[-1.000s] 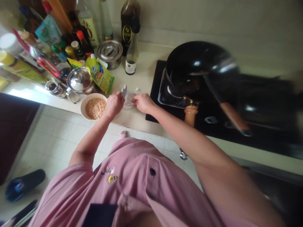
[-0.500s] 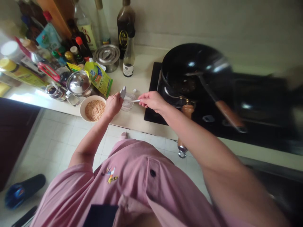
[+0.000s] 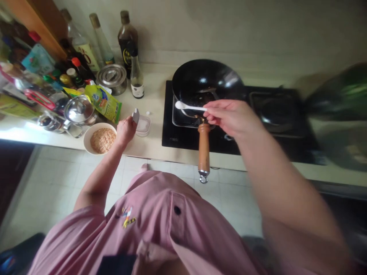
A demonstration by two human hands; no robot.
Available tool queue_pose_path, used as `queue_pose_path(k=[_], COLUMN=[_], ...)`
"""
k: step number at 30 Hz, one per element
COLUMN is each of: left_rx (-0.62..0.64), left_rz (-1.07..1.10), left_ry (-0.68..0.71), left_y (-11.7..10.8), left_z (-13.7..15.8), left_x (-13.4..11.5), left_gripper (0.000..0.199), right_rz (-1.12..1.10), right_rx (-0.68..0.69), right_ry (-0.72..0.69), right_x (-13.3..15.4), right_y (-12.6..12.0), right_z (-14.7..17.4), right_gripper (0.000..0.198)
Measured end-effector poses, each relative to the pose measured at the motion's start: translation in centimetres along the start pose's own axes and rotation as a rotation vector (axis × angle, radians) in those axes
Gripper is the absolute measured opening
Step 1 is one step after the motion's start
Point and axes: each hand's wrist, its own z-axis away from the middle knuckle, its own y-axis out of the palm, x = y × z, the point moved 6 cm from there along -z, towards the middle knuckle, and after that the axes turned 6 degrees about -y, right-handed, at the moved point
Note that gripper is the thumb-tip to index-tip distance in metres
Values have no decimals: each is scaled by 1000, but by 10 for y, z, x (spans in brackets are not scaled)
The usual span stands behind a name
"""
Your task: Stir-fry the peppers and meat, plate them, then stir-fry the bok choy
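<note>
Right hand (image 3: 232, 116) pinches a small white spoon (image 3: 189, 106) by its handle, grip pressed together on it; spoon bowl sits over the near rim of the black wok (image 3: 206, 78). Cannot tell if the spoon carries anything. Wok rests on the black stove (image 3: 183, 133), its wooden handle (image 3: 203, 147) sticking out past the front edge of the desk (image 3: 156, 101).

Left hand (image 3: 125, 130) is by the front edge of the desk, grip closed on the flipped-up lid (image 3: 135, 114) of a small clear container (image 3: 143, 126), which stands just left of the stove. White bowl (image 3: 101, 138) of pale brown crumbs is just left of that hand, at the front edge.

Toward the left end: steel lidded pot (image 3: 78, 109), green-yellow pouch (image 3: 103, 101). Against the back edge: round steel tin (image 3: 111, 78), dark bottle (image 3: 137, 74), taller bottles behind. Pink shirt (image 3: 160, 225) fills the bottom of the view.
</note>
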Motion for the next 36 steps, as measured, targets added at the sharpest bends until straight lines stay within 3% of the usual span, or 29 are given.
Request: queue_pose_path(k=[3, 8, 14, 19, 24, 30, 36], left_rx=[20, 29, 51, 42, 45, 21, 18], left_rz=[11, 33, 22, 36, 33, 38, 47], left_ry=[6, 18, -1, 1, 0, -6, 0], left_y=[7, 9, 7, 8, 8, 11, 12], left_z=[1, 7, 11, 10, 10, 8, 8], left_x=[-5, -12, -14, -13, -12, -9, -8], left_gripper=[24, 29, 28, 29, 29, 29, 29], right_rz=[20, 212, 788, 965, 946, 973, 866], right_rx=[53, 194, 356, 391, 373, 454, 460], right_ry=[18, 68, -216, -329, -265, -313, -252], right_x=[-6, -32, -45, -46, -52, -60, -66], right_y=[20, 84, 146, 151, 145, 162, 167], right_z=[-2, -15, -19, -22, -27, -23, -24], right_gripper=[16, 12, 18, 24, 26, 27, 23])
